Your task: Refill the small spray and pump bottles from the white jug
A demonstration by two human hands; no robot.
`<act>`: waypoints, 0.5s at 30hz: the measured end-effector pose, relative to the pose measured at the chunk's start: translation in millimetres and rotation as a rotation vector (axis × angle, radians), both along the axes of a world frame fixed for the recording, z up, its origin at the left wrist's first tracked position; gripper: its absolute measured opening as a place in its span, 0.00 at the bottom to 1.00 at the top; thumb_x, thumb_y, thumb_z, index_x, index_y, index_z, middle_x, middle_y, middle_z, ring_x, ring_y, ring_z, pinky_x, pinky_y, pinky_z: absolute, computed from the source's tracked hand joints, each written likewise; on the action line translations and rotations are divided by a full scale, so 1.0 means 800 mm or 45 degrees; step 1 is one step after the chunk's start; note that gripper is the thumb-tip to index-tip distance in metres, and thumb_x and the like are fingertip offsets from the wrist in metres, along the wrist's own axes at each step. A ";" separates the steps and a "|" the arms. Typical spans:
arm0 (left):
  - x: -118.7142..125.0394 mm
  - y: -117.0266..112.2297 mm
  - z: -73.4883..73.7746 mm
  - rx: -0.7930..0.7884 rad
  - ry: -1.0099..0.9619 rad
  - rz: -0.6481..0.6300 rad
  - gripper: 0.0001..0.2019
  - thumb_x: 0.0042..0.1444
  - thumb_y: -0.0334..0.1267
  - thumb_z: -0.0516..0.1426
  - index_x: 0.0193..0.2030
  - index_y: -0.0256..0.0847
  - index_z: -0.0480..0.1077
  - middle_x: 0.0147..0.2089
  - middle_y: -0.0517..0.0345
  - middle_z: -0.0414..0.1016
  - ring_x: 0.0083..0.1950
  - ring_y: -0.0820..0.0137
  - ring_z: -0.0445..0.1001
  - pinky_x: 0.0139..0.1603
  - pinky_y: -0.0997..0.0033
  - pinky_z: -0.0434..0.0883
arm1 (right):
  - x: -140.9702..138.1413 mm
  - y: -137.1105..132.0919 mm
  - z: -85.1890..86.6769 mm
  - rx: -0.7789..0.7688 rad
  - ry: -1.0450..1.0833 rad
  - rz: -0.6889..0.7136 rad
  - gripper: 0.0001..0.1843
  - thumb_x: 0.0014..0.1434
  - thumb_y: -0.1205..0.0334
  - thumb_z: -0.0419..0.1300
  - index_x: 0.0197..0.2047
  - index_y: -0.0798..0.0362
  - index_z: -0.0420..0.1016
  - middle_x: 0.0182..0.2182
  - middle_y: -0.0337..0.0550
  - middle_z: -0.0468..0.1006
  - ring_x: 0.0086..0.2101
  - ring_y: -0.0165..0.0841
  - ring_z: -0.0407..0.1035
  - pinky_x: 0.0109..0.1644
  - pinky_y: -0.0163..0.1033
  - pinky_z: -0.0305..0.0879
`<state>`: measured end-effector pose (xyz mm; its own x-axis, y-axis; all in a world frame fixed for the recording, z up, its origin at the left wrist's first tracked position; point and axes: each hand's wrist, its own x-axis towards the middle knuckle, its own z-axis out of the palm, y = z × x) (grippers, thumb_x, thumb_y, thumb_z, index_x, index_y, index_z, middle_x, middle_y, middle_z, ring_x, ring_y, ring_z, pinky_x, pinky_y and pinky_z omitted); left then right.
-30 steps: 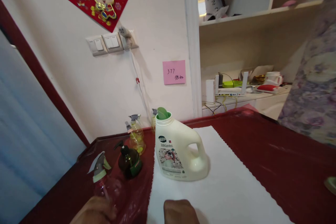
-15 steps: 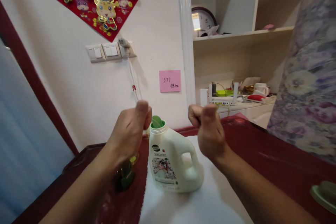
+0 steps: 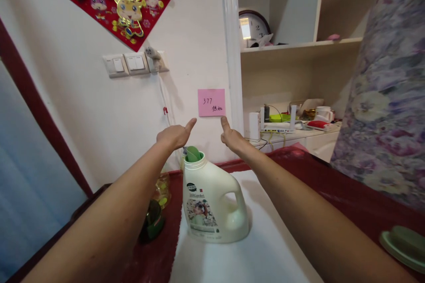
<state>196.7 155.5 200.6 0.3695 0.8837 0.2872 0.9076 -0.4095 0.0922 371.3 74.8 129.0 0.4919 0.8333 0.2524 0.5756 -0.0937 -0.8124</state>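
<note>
My left hand [image 3: 174, 136] is raised just above and left of the bottle's mouth, its thumb stretched out towards the pink note [image 3: 211, 102]. My right hand [image 3: 233, 138] is up to the right, thumb also out and fingers curled in. Nothing shows in either hand; the left fingers are partly hidden behind the hand. Between my forearms a pale green detergent bottle [image 3: 217, 212] stands upright on a white sheet [image 3: 262, 230]. Its lid is off, and a green spout [image 3: 193, 154] shows in the open neck. The handle is on its right side.
A dark green container [image 3: 155, 221] and a clear, yellowish item [image 3: 162, 190] stand left of the bottle on the dark red table [image 3: 308, 177]. At the right edge lies a light green lid-like object [image 3: 404, 245]. Behind are a white router [image 3: 277, 126] and shelves [image 3: 299, 46].
Both hands have reached further forward and drawn closer together, thumbs now pointing towards the pink note. The view has shifted slightly. The bottle stays standing on the sheet.
</note>
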 end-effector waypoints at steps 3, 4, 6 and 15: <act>-0.009 -0.003 -0.002 0.027 -0.007 0.006 0.49 0.59 0.69 0.30 0.46 0.31 0.80 0.52 0.28 0.80 0.52 0.40 0.78 0.47 0.51 0.71 | -0.001 -0.006 -0.001 -0.003 -0.008 0.003 0.35 0.65 0.29 0.42 0.30 0.51 0.69 0.23 0.35 0.69 0.24 0.30 0.64 0.35 0.39 0.61; -0.013 -0.006 -0.002 0.040 -0.013 0.007 0.48 0.59 0.69 0.30 0.44 0.32 0.80 0.51 0.28 0.80 0.51 0.40 0.78 0.46 0.52 0.71 | -0.002 -0.009 -0.002 0.003 -0.009 0.008 0.36 0.65 0.28 0.41 0.29 0.51 0.68 0.22 0.35 0.69 0.24 0.30 0.63 0.35 0.39 0.60; -0.023 -0.017 0.001 0.080 -0.035 0.001 0.47 0.59 0.68 0.30 0.38 0.34 0.80 0.47 0.30 0.82 0.49 0.41 0.78 0.44 0.53 0.71 | -0.003 -0.017 -0.007 0.026 -0.009 0.020 0.39 0.64 0.27 0.35 0.26 0.50 0.67 0.20 0.36 0.66 0.23 0.32 0.62 0.34 0.40 0.58; -0.107 -0.148 -0.089 0.002 -0.533 -0.758 0.28 0.68 0.55 0.37 0.27 0.43 0.65 0.28 0.59 0.73 0.31 0.66 0.70 0.33 0.68 0.64 | -0.015 -0.086 -0.090 0.285 0.103 0.161 0.40 0.65 0.29 0.34 0.26 0.50 0.69 0.24 0.39 0.71 0.30 0.35 0.65 0.35 0.40 0.58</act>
<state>111.2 37.2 129.3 0.6463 0.5668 0.5108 0.4197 -0.8232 0.3824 359.7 6.0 57.1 0.4134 0.8174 0.4013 0.5038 0.1618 -0.8485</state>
